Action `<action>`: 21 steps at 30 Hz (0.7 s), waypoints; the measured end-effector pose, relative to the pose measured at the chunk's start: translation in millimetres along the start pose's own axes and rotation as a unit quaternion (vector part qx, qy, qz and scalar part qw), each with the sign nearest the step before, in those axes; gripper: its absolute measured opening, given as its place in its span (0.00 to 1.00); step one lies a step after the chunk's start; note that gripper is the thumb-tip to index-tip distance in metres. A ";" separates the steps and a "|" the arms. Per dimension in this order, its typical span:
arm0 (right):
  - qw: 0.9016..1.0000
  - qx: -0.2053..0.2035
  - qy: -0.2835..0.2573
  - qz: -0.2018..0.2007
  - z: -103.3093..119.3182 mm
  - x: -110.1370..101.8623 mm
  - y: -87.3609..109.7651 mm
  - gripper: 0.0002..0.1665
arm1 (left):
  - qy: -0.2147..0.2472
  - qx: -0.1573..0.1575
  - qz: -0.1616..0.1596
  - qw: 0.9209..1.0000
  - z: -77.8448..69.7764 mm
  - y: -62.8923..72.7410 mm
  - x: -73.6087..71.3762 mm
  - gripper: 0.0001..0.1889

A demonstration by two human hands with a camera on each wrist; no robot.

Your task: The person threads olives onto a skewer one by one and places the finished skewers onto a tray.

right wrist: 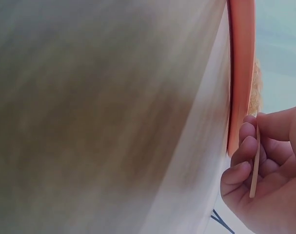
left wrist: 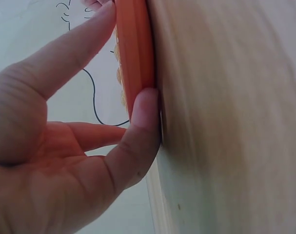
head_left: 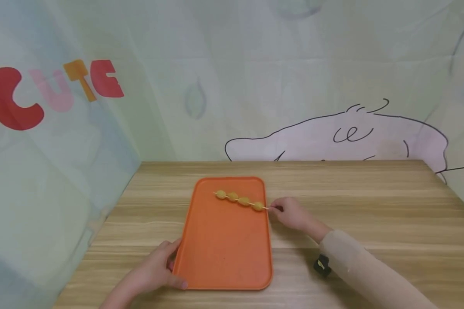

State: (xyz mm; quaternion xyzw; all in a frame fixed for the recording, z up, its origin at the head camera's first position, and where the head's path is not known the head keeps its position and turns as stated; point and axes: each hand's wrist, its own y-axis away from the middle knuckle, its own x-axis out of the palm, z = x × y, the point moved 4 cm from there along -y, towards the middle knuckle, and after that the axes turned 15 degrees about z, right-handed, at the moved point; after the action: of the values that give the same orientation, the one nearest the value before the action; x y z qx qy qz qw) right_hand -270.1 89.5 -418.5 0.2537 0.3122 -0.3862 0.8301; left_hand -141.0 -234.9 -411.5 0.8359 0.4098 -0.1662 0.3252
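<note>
A skewer (head_left: 244,201) of several yellowish-brown balls on a thin stick lies slantwise across the far part of an orange tray (head_left: 224,249). My right hand (head_left: 291,213) pinches the bare end of the stick at the tray's right rim. In the right wrist view that stick (right wrist: 255,170) runs between thumb and fingertips down toward the palm, the other fingers curled. My left hand (head_left: 154,268) holds the tray by its near left corner, thumb at the near edge and fingers along the left side. Up close, a fingertip (left wrist: 147,109) presses the tray's side wall (left wrist: 138,53).
The tray lies on a wood-grain table (head_left: 363,206). A small black object (head_left: 322,265) with a yellowish mark is by the right sleeve (head_left: 371,270). Behind the table hangs a printed cloth (head_left: 178,86) with a cartoon outline and coloured letters.
</note>
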 end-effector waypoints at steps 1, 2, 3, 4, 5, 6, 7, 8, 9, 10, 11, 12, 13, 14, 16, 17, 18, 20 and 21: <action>1.000 0.001 0.000 0.003 -0.3 0.3 0.1 0.08 | -0.001 -0.001 0.000 1.000 -0.2 -0.1 0.0 0.59; 1.000 0.002 -0.002 0.006 -0.7 0.4 0.1 0.09 | -0.002 -0.002 0.000 1.000 -0.4 -0.1 0.0 0.59; 1.000 0.003 -0.003 0.009 -1.1 0.8 0.2 0.09 | -0.002 -0.003 0.001 1.000 -0.6 -0.1 0.1 0.59; 1.000 0.004 -0.003 0.009 -1.4 0.8 0.1 0.09 | -0.002 -0.004 0.002 1.000 -0.8 -0.1 0.2 0.59; 1.000 0.005 -0.003 0.010 -1.8 1.0 0.0 0.09 | -0.002 -0.004 0.003 1.000 -1.2 -0.2 0.3 0.59; 1.000 0.005 -0.001 0.010 -1.8 1.2 0.1 0.09 | -0.002 -0.004 0.003 1.000 -1.4 -0.3 0.4 0.59; 1.000 0.005 0.002 0.011 -1.9 1.3 0.2 0.09 | -0.002 -0.003 0.004 1.000 -1.7 -0.3 0.5 0.59; 1.000 0.005 0.003 0.010 -1.7 1.3 0.2 0.09 | -0.003 -0.002 0.005 1.000 -1.9 -0.4 0.5 0.59; 1.000 0.006 0.003 0.010 -1.7 1.4 0.4 0.09 | -0.003 -0.001 0.006 1.000 -2.1 -0.5 0.6 0.59; 1.000 0.008 0.003 0.010 -1.9 1.3 0.4 0.09 | -0.003 -0.001 0.005 1.000 -2.3 -0.6 0.6 0.59; 1.000 0.009 0.003 0.011 -1.9 1.4 0.6 0.09 | -0.004 0.000 0.005 1.000 -2.3 -0.8 0.6 0.59; 1.000 0.009 0.002 0.011 -1.9 1.4 0.8 0.09 | -0.004 0.000 0.005 1.000 -2.3 -0.9 0.6 0.59; 1.000 0.010 0.000 0.012 -2.2 1.3 0.8 0.09 | -0.005 0.000 0.005 1.000 -2.4 -0.9 0.7 0.59; 1.000 0.011 -0.003 0.012 -2.4 1.1 0.7 0.09 | -0.007 0.000 0.004 1.000 -2.5 -1.1 0.8 0.59; 1.000 0.008 -0.006 0.011 -2.8 0.9 0.8 0.09 | -0.009 -0.002 0.002 1.000 -2.6 -1.3 0.9 0.59; 1.000 0.004 -0.007 0.011 -2.6 0.7 1.2 0.09 | -0.010 -0.001 0.002 1.000 -2.8 -1.3 0.9 0.59; 1.000 0.003 -0.007 0.010 -2.7 0.4 1.5 0.09 | -0.010 -0.001 0.002 1.000 -3.2 -1.3 1.0 0.59; 1.000 0.002 -0.011 0.011 -3.1 0.0 2.0 0.09 | -0.011 0.002 0.002 1.000 -3.8 -1.6 0.9 0.59; 1.000 0.002 -0.013 0.012 -3.5 -0.2 2.2 0.09 | -0.012 0.004 0.003 1.000 -4.2 -1.7 0.6 0.59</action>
State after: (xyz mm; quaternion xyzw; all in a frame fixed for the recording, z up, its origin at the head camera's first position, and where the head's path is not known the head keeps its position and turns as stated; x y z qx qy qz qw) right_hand -269.6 93.2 -420.3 0.2544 0.2979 -0.3803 0.8378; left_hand -141.9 -230.9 -409.5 0.8364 0.4029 -0.1769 0.3268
